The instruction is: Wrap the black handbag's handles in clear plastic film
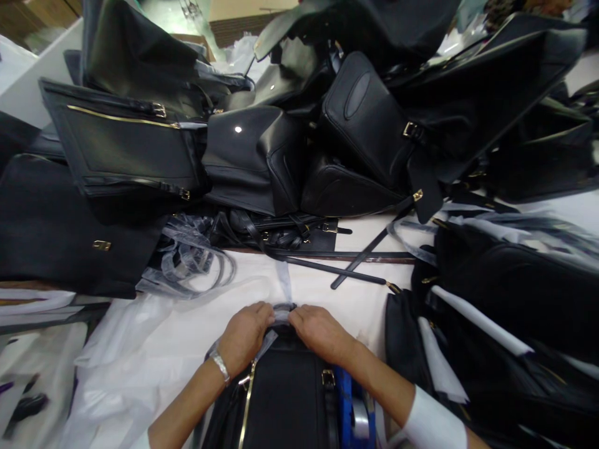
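A black leather bag [287,399] with a gold zipper and a gold buckle lies in front of me at the bottom of the head view. At its top is a small handle loop [282,316] with a strip of clear plastic film around it. My left hand [246,337] pinches the left side of the loop, and my right hand [322,332] pinches the right side. Both sets of fingers are closed, and the fingertips partly hide the handle. A loose tail of film [266,345] sticks out below my left fingers.
Behind my hands, black bags [253,156] are piled high. More black bags [515,293] with white paper crowd the right. Clear plastic strips [187,255] and white sheeting [126,368] lie on the left. A blue tape dispenser [346,405] stands beside the bag. Black straps [337,271] cross the white table.
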`<move>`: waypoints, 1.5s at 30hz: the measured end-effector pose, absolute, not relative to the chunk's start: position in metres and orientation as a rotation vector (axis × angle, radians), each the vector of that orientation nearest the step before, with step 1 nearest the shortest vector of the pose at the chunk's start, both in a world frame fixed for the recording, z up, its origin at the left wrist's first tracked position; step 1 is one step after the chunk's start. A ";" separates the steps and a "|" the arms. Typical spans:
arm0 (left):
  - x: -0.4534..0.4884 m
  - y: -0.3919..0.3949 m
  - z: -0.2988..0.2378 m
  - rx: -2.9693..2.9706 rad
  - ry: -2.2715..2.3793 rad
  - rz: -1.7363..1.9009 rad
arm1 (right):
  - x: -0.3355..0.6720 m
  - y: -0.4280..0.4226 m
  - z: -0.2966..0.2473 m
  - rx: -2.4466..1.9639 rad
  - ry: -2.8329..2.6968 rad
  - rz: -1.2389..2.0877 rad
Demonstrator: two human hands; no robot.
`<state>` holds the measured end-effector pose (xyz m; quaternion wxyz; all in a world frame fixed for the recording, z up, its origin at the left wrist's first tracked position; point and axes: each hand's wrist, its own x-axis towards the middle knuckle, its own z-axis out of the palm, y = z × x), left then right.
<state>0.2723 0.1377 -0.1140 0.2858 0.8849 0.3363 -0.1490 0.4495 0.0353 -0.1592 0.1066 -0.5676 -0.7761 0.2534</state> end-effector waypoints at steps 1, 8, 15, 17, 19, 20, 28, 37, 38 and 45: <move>0.274 0.138 -0.114 2.432 0.876 -0.415 | 0.449 0.035 -0.158 -1.690 -2.248 0.777; 0.284 0.149 -0.122 2.725 0.609 -0.450 | 0.433 0.026 -0.156 -1.814 -2.034 0.880; 0.270 0.153 -0.137 2.681 0.612 -0.288 | 0.426 0.019 -0.158 -1.876 -1.938 0.901; 0.261 0.151 -0.140 2.693 0.658 -0.264 | 0.425 0.018 -0.157 -1.889 -1.890 0.901; 0.251 0.149 -0.144 2.717 0.708 -0.273 | 0.423 0.017 -0.154 -1.895 -1.874 0.890; 0.246 0.149 -0.145 2.736 0.728 -0.284 | 0.422 0.017 -0.153 -1.893 -1.872 0.885; 0.251 0.160 -0.119 2.981 0.650 -0.362 | 0.417 0.016 -0.149 -1.901 -1.860 0.919; 0.256 0.170 -0.148 2.919 1.101 -0.038 | 0.407 0.016 -0.155 -2.003 -1.817 0.925; 0.251 0.166 -0.148 2.887 1.180 0.047 | 0.407 0.017 -0.155 -2.004 -1.809 0.931; 0.236 0.126 -0.116 2.235 1.370 0.107 | 0.407 0.021 -0.151 -2.006 -1.706 1.012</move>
